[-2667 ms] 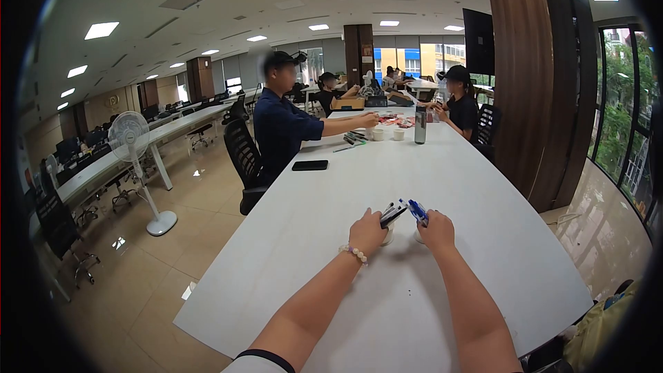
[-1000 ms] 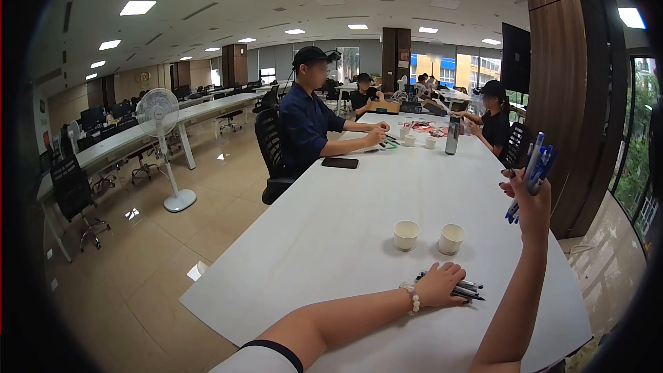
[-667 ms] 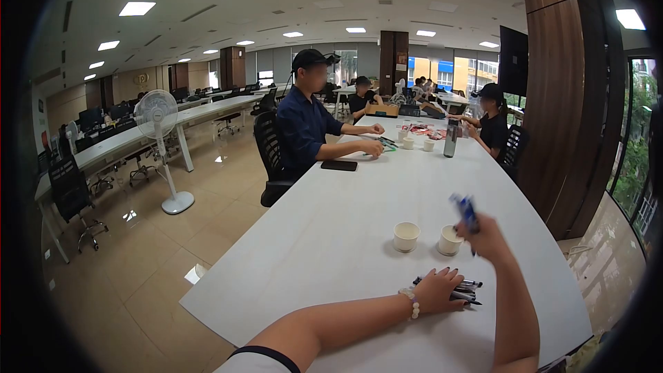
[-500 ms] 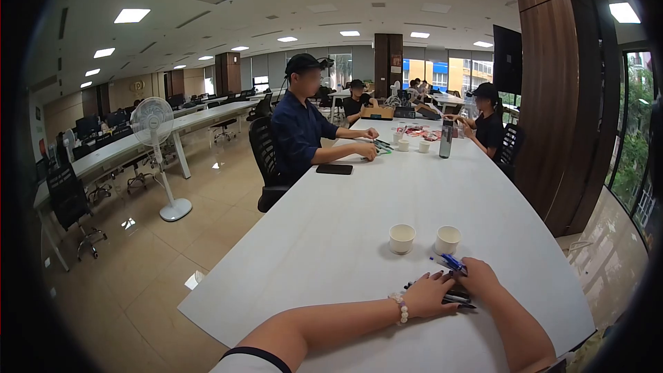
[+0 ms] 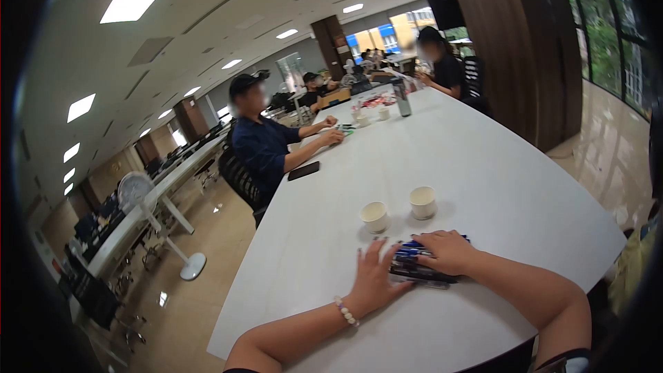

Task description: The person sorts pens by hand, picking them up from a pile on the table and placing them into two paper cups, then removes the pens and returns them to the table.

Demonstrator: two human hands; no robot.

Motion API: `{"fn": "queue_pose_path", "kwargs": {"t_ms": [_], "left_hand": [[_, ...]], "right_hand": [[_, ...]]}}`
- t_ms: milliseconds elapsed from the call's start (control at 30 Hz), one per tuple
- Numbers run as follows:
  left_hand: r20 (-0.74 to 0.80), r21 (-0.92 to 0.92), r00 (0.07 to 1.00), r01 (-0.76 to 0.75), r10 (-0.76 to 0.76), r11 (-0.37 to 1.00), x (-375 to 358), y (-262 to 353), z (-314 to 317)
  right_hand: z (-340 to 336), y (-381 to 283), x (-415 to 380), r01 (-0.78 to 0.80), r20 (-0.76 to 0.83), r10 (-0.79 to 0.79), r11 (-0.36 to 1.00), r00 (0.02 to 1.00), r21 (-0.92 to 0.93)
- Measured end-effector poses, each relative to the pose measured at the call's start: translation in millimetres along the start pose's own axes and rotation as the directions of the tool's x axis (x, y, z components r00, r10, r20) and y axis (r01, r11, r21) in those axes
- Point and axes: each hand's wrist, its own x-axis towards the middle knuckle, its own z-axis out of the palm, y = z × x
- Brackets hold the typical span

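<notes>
A loose pile of pens (image 5: 425,276), blue, black and dark, lies on the white table (image 5: 324,249) between my hands. My left hand (image 5: 376,276) is open, its fingers spread along the left end of the pile. My right hand (image 5: 449,252) lies palm down over the pens, thumb apart from the fingers, and hides part of them. Just beyond the hands stand two white paper cups, the left cup (image 5: 374,217) and the right cup (image 5: 423,203). Both look empty inside.
Across the table to the left, a person in a dark blue shirt (image 5: 262,145) handles pens near a black phone (image 5: 304,170). A grey bottle (image 5: 401,98) stands farther back. Other people sit at the far end. A white fan (image 5: 193,266) stands on the floor.
My right hand has come down from holding blue pens by the cup onto the pile. My left hand has shifted to the pile's left end and spread. The view has tilted.
</notes>
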Motion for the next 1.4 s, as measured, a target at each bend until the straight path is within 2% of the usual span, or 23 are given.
{"fn": "queue_pose_path", "kwargs": {"t_ms": [33,100,133,200,233,300,333,400,433,533,567,600,700,767,833,900,1033,1100,1167,1233,1267,1333,1400], "left_hand": [[0.029,-0.007,0.999,-0.030,0.030,1.000,-3.2,-6.7,-5.7],[0.139,0.073,0.987,0.074,-0.084,0.995,-1.8,-16.7,-11.6],[0.154,0.058,0.986,0.050,-0.058,0.997,0.5,-18.7,-12.2],[0.322,-0.070,0.938,0.157,-0.127,0.985,4.3,-21.1,-11.1],[0.328,-0.081,0.937,0.154,-0.120,0.985,3.4,-24.4,-9.0],[0.304,-0.260,0.950,0.155,-0.072,0.953,1.1,-32.6,-2.9],[0.302,-0.263,0.950,0.161,-0.077,0.951,0.8,-32.9,-3.7],[0.299,-0.363,0.952,0.170,-0.058,0.916,-0.8,-29.8,-9.2],[0.297,-0.359,0.952,0.187,-0.078,0.914,-0.8,-28.7,-12.4],[0.350,-0.378,0.936,0.101,0.042,0.920,2.1,-24.4,-19.1],[0.345,-0.377,0.938,0.111,0.028,0.920,3.4,-24.8,-18.9],[0.354,-0.353,0.932,0.053,0.081,0.934,5.1,-25.5,-18.8],[0.345,-0.357,0.922,-0.046,0.178,0.933,7.6,-32.3,-13.4],[0.322,-0.391,0.920,-0.086,0.224,0.916,8.4,-32.6,-13.2],[0.288,-0.347,0.921,-0.155,0.262,0.925,10.6,-29.2,-15.4],[0.298,-0.333,0.930,-0.111,0.216,0.936,11.6,-25.0,-20.1],[0.266,-0.256,0.960,-0.017,0.087,0.967,8.7,-17.6,-22.1],[0.256,-0.294,0.963,0.000,0.079,0.956,8.7,-22.7,-20.1],[0.244,-0.334,0.967,0.013,0.073,0.943,9.7,-25.8,-19.9],[0.295,-0.360,0.954,0.055,0.057,0.931,11.6,-26.9,-21.7],[0.294,-0.359,0.954,0.053,0.059,0.932,11.8,-25.2,-23.0],[0.352,-0.401,0.936,0.163,-0.013,0.902,9.5,-20.9,-26.8],[0.322,-0.398,0.946,0.151,-0.016,0.905,7.7,-22.6,-23.1]], "right_hand": [[1.6,-7.2,0.2,0.007,0.037,-0.008,1.000,0.999,0.007],[9.0,-27.1,-3.8,0.040,0.056,-0.034,0.993,0.998,-0.110],[8.5,-31.8,-3.9,0.009,0.050,-0.004,0.994,0.999,-0.109],[6.6,-35.2,-5.9,0.091,0.095,-0.082,0.991,0.992,-0.093],[5.9,-33.9,-7.9,0.079,0.101,-0.069,0.992,0.993,-0.096],[2.1,-29.0,-6.7,0.129,0.069,-0.130,0.991,0.989,0.016],[-10.4,-34.0,-10.6,0.132,0.075,-0.133,0.991,0.988,0.014],[-36.5,-49.6,-27.9,0.032,0.229,0.023,0.972,0.973,-0.234],[-36.4,-49.0,-33.2,0.049,0.241,0.008,0.972,0.971,-0.231],[-32.7,-32.6,-47.2,0.087,0.318,0.004,0.959,0.948,-0.269],[-30.0,-27.0,-50.4,0.093,0.277,-0.028,0.971,0.960,-0.221],[-28.2,-24.8,-51.1,0.098,0.232,-0.056,0.980,0.971,-0.171],[-25.0,-29.7,-48.4,0.074,0.216,-0.061,0.996,0.975,-0.053],[-22.2,-32.1,-47.9,0.107,0.183,-0.099,0.994,0.978,-0.030],[-21.9,-33.5,-48.2,0.133,0.155,-0.129,0.991,0.979,-0.014],[-25.3,-35.0,-47.4,0.167,0.143,-0.178,0.982,0.974,0.087],[-28.4,-28.4,-43.2,0.203,0.083,-0.216,0.968,0.973,0.149],[-32.2,-27.1,-41.7,0.162,0.130,-0.187,0.970,0.974,0.181],[-30.6,-24.7,-43.1,0.175,0.061,-0.191,0.963,0.980,0.206],[-33.9,-22.9,-43.4,0.050,0.062,-0.080,0.919,0.995,0.390],[-32.9,-20.8,-42.9,0.050,0.060,-0.079,0.920,0.995,0.390],[-27.5,-15.1,-40.1,0.059,0.001,-0.066,0.903,0.998,0.426],[-23.7,-8.5,-38.2,0.051,-0.011,-0.051,0.914,0.999,0.403]]}}
